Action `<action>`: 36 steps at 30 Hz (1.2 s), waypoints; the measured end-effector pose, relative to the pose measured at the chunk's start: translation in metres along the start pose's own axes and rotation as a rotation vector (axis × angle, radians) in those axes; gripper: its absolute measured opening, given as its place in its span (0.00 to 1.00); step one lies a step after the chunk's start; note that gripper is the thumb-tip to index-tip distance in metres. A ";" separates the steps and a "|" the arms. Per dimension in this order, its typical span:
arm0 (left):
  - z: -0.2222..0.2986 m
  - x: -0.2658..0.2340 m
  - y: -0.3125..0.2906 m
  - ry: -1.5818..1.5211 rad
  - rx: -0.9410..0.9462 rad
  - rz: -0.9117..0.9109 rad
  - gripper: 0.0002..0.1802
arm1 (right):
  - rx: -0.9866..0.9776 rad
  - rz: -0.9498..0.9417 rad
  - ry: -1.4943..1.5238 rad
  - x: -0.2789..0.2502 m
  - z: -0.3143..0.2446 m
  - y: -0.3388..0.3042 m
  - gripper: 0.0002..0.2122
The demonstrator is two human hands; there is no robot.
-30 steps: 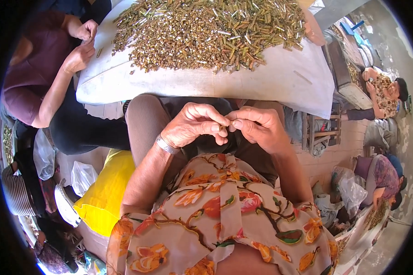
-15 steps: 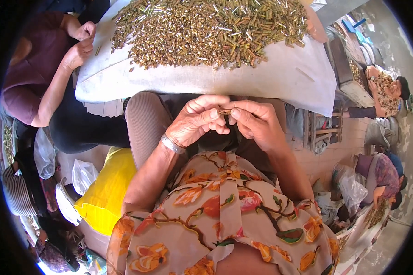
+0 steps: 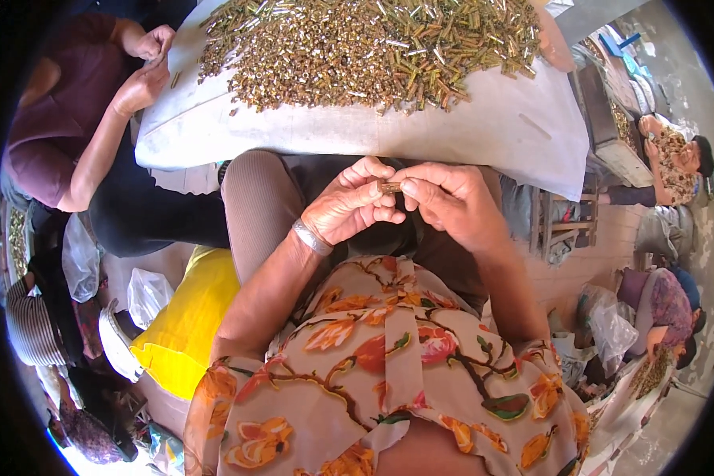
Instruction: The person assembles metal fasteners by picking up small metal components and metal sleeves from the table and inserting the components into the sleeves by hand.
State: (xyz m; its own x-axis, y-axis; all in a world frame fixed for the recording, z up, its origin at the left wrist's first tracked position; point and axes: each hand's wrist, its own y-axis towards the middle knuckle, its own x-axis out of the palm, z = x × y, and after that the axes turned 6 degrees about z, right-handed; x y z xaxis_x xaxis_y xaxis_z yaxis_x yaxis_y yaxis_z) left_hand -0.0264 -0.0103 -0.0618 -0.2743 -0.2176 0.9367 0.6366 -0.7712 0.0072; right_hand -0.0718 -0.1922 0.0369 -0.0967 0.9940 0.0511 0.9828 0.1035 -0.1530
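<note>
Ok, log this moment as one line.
left fingers: pinching small brass-coloured piece | right fingers: pinching same piece | heap of metallic pieces: on white cover

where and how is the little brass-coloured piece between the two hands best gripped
Probably pinch the little brass-coloured piece at its middle, coming from above: it is short and slim, lies roughly sideways, and its exposed stretch faces the camera, while the left hand and right hand have their fingertips at its ends.

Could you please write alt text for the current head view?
A person's left hand and right hand hold a small brass-coloured piece between them; beyond, a heap of shiny pieces lies on a white covering, with a co-worker at the left.
</note>
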 end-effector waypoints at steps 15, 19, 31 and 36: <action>0.038 0.005 0.051 1.617 0.674 0.566 0.06 | 0.213 0.257 0.632 -0.066 0.040 0.062 0.09; 0.043 -0.009 0.076 2.016 0.735 0.521 0.06 | -0.335 0.631 -0.541 -0.090 0.059 0.122 0.07; 0.031 0.014 0.044 1.540 0.619 0.487 0.07 | -0.139 0.405 -0.190 -0.042 0.021 0.059 0.08; 0.015 0.043 0.016 0.626 0.239 0.455 0.10 | -0.083 0.407 0.073 -0.013 0.017 0.015 0.08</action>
State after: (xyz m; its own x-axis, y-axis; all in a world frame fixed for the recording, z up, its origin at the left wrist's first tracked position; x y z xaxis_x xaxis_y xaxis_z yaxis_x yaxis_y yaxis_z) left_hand -0.0169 -0.0230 -0.0165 -0.2594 -0.8284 0.4965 0.9002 -0.3936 -0.1864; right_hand -0.0580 -0.2033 0.0172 0.3108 0.9477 0.0730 0.9480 -0.3036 -0.0954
